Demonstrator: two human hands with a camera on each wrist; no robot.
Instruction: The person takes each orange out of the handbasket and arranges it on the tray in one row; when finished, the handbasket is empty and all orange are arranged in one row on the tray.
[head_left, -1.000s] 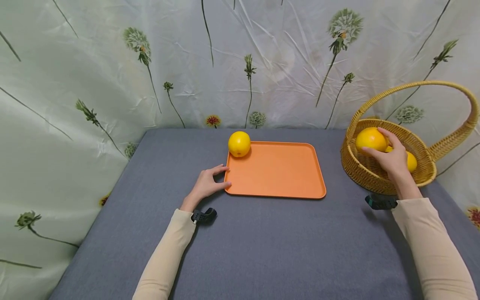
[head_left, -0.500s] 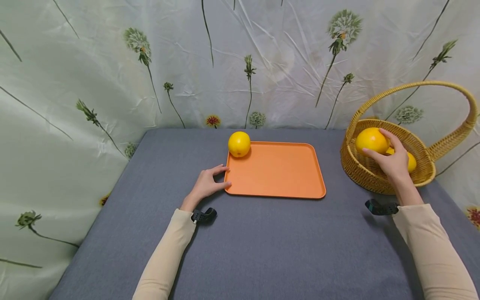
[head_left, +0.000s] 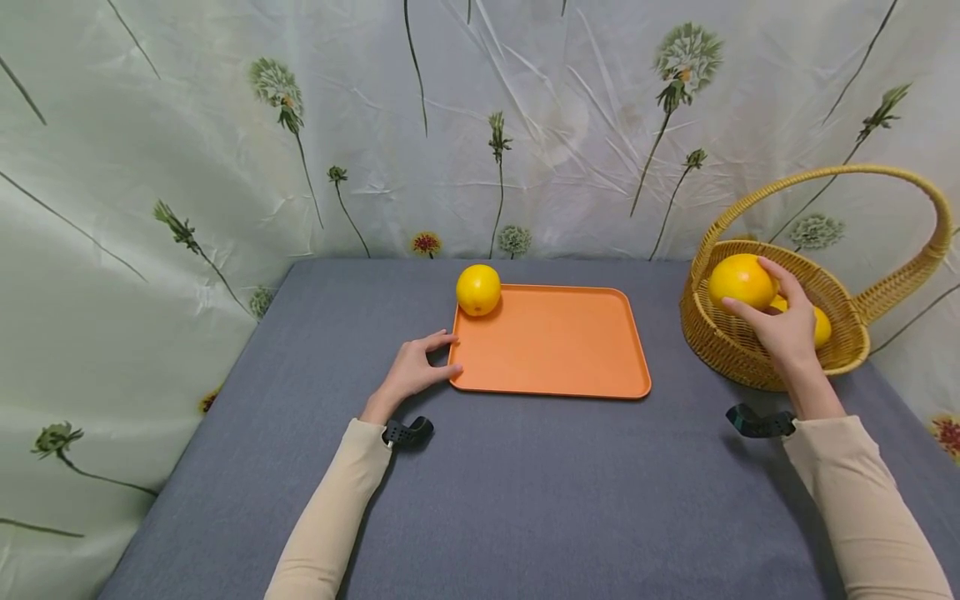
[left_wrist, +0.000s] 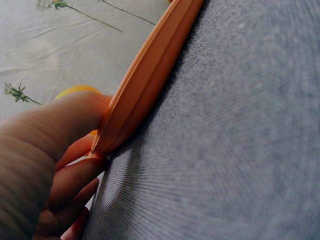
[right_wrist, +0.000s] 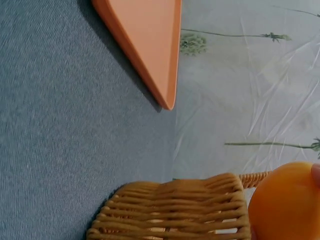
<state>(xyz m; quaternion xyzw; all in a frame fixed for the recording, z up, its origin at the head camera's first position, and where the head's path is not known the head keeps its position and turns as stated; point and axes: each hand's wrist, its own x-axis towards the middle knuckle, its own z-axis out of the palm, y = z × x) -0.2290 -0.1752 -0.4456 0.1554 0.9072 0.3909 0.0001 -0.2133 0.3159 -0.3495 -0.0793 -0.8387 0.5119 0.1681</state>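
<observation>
My right hand point(head_left: 789, 329) holds an orange point(head_left: 742, 281) between thumb and fingers, over the wicker basket point(head_left: 701, 342). Under that hand another orange point(head_left: 822, 327) shows partly inside the basket. In the right wrist view the held orange point(right_wrist: 285, 205) is at the lower right, beside the basket's woven wall point(right_wrist: 175, 210). On the left, my left hand point(head_left: 411, 367) grips the short side of an orange tray point(head_left: 551, 342), thumb and fingertips at its rim. The left wrist view shows the thumb point(left_wrist: 75, 115) against the tray's wall point(left_wrist: 145, 80). One orange point(head_left: 478, 289) sits in the tray's far left corner.
The basket's tall arched handle point(head_left: 825, 172) rises over its opening. A grey-blue cloth point(head_left: 570, 492) covers the table. Behind and to the left hangs a pale curtain point(head_left: 570, 167) printed with dandelions. Each wrist wears a black band, such as the left band point(head_left: 408, 432).
My right hand and the orange in it have shifted very slightly left over the basket. The left hand and the tray stay in place.
</observation>
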